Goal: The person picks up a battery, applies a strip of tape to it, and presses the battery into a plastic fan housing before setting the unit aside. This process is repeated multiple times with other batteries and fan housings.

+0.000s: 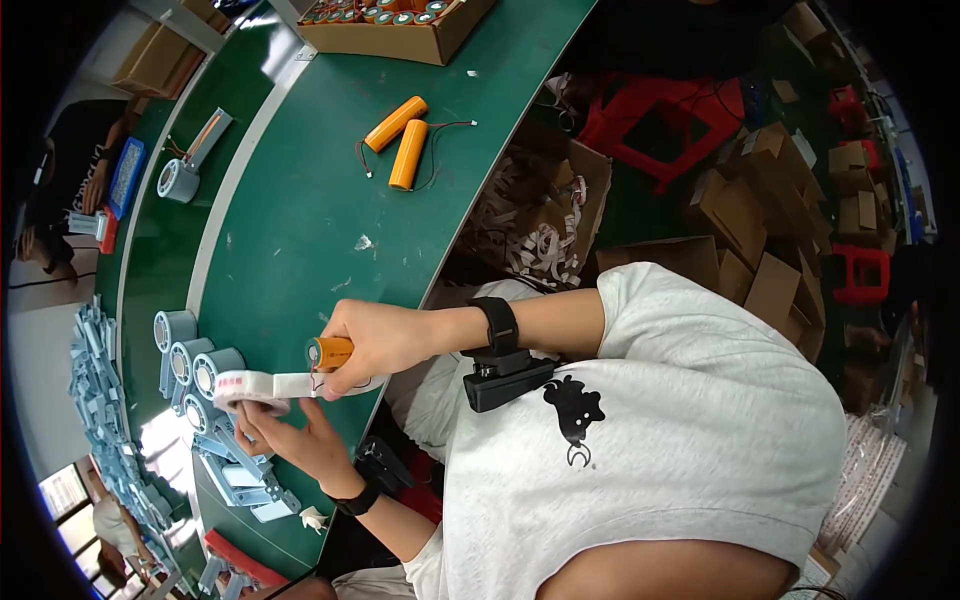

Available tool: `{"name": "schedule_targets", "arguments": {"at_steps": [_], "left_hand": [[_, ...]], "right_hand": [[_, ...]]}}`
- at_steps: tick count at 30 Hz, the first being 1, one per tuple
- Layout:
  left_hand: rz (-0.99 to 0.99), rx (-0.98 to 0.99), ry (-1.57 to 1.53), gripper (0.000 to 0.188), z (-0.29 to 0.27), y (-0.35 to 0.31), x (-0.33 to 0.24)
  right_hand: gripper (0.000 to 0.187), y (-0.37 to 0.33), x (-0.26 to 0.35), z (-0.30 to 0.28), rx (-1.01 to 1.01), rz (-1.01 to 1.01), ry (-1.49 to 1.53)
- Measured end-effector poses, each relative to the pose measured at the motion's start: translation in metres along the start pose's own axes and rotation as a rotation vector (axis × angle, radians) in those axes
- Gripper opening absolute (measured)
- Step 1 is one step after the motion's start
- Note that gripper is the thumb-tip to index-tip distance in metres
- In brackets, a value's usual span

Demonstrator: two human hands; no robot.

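The orange cylinder (pixel 328 352) is mostly hidden inside the right hand (pixel 375 340); only its capped end shows. The tape roll (pixel 250 388) covers the fingertips of the left hand (pixel 295 435), and the red print on the tape is too small to tell. The cardboard box (pixel 400 35) of cylinders is cut off by the top edge. At the left rim, 1 person's hand (pixel 97 185) is perhaps holding something, blurred.

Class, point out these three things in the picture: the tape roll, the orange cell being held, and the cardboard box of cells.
Tape roll (pixel 252 388), head view, top face.
Held orange cell (pixel 328 352), head view, side.
Cardboard box (pixel 400 42), head view, front wall.
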State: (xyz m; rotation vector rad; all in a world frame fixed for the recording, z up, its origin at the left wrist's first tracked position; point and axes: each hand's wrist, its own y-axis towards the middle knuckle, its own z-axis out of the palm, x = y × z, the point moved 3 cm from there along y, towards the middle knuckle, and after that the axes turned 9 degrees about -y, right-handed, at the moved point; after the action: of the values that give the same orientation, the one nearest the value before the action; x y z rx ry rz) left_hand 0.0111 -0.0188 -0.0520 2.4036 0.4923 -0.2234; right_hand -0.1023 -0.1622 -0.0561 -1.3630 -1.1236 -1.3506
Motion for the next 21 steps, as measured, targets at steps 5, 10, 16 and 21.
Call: {"name": "schedule_targets", "arguments": {"at_steps": [5, 10, 16, 21], "left_hand": [[0.091, -0.098, 0.303, 0.049, -0.001, 0.027, -0.015], [-0.021, -0.217, -0.16, 0.042, -0.022, 0.035, 0.005], [-0.019, 0.027, -0.266, 0.037, -0.015, 0.021, -0.005], [-0.037, 0.145, -0.239, 0.04, -0.012, 0.013, -0.009]], "right_hand": [[0.018, -0.008, 0.01, -0.002, 0.081, -0.166, -0.056], [0.016, -0.028, 0.01, -0.038, 0.082, 0.002, -0.19], [0.026, -0.025, 0.03, -0.077, -0.076, 0.218, -0.388], [0.029, 0.004, 0.039, -0.046, 0.025, 0.001, -0.314]]}}
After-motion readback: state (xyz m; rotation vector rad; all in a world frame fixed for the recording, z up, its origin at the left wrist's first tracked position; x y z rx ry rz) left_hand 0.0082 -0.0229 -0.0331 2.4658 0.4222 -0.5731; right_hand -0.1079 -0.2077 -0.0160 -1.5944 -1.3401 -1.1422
